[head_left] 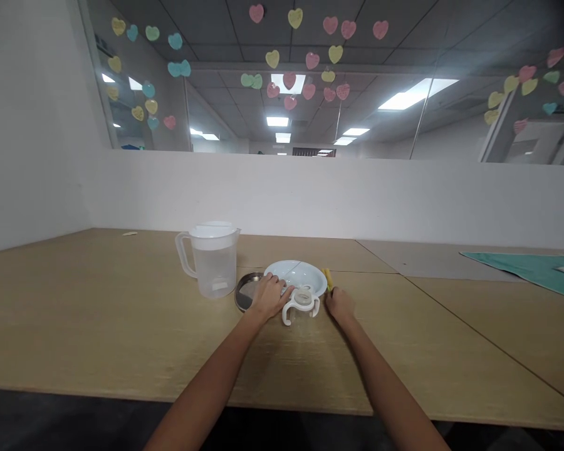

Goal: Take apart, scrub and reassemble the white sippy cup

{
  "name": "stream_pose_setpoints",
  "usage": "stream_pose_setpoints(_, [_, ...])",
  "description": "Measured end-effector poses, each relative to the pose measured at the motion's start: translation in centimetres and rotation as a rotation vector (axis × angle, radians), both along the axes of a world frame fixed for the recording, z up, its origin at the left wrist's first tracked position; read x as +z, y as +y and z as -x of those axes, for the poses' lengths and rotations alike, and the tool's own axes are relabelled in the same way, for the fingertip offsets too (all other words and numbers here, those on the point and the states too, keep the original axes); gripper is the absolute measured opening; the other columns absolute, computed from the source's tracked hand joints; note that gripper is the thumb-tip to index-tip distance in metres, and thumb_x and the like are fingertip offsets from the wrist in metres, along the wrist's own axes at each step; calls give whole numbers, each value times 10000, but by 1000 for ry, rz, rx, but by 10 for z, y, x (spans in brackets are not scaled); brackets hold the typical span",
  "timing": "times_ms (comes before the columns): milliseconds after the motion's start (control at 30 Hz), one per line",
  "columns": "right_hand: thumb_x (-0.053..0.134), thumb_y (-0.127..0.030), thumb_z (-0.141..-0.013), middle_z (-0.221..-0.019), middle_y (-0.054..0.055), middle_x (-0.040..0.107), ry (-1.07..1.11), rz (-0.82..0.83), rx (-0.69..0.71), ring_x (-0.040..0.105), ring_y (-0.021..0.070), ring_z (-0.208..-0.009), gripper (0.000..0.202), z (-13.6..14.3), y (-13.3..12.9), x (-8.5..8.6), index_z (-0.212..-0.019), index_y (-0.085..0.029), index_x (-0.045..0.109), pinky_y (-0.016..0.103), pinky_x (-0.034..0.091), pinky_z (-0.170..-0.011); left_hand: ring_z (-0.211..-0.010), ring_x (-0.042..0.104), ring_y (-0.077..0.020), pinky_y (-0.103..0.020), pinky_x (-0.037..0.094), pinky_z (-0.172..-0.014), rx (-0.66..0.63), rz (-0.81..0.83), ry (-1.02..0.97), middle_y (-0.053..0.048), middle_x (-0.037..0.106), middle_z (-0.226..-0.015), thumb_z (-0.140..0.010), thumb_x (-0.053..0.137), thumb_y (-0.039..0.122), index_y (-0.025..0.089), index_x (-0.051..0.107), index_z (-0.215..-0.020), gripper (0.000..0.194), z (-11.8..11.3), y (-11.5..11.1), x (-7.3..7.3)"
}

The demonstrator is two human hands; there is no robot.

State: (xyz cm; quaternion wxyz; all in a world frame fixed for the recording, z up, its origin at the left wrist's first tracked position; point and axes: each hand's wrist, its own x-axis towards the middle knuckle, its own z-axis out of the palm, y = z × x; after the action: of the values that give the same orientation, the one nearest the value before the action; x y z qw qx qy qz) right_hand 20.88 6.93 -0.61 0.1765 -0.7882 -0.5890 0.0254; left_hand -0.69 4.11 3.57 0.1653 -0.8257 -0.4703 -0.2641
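My left hand (269, 297) lies over the left rim of a white plate (318, 279) and the edge of a round metal pan or sieve (244, 292). Its fingers are stretched forward, with the thumb apart and near a white two-handled piece (303, 299). That piece has a round clear top and stands in front of the plate; something transparent seems to be below it. My right hand (341, 305) is closed at the plate's right side. A short yellow object (328, 278) sticks out beyond its fingers; its kind is too small to tell.
A translucent plastic pitcher (215, 266) with a lid stands left of the pan. A teal cloth (526, 266) lies far right on the wooden table (122, 326). A small pale scrap (130, 233) lies at the back left. Behind rises a white wall (282, 194) with windows.
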Motion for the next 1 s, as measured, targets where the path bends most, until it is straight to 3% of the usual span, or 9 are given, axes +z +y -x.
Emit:
stream_pose_setpoints(267, [351, -358, -919, -993, 154, 670, 43, -20, -10, 640, 239, -908, 373, 1, -2, 2, -991, -137, 642, 291, 423, -679, -853, 498, -221, -360, 394, -816, -48, -11, -93, -87, 567, -828, -897, 428, 393, 172, 670, -818, 337, 0, 2, -2])
stream_pose_setpoints(467, [266, -296, -940, -979, 166, 651, 91, -72, -91, 634, 221, -856, 399, 0, -5, 5, -1078, -115, 594, 284, 405, -654, -798, 494, -163, -294, 423, -750, -37, 71, -257, -49, 466, -845, -847, 489, 287, 162, 615, -665, 254, -2, 3, -3])
stream_pose_setpoints(600, [236, -329, -956, -965, 131, 630, 148, -239, -154, 608, 190, -791, 408, -5, -10, 9, -1186, -172, 534, 270, 365, -634, -814, 497, -146, -275, 426, -785, -99, 104, -443, -20, 439, -831, -754, 578, 217, 172, 571, -595, 165, -2, 7, -4])
stream_pose_setpoints(767, [327, -321, -939, -879, 66, 620, 168, -428, -125, 545, 149, -711, 353, -5, -14, 14, -1171, -222, 574, 251, 281, -597, -778, 499, -135, -259, 416, -761, -120, 67, -630, -2, 441, -748, -660, 576, 97, 168, 471, -490, 212, 1, 15, -6])
stream_pose_setpoints(1000, [395, -154, -841, -947, 52, 544, 38, -682, -4, 474, 135, -716, 457, -4, -14, 11, -1264, -252, 537, 248, 286, -609, -723, 529, -135, -270, 435, -734, -87, 71, -918, 13, 523, -722, -582, 535, 55, 177, 554, -633, 133, 8, 23, -7])
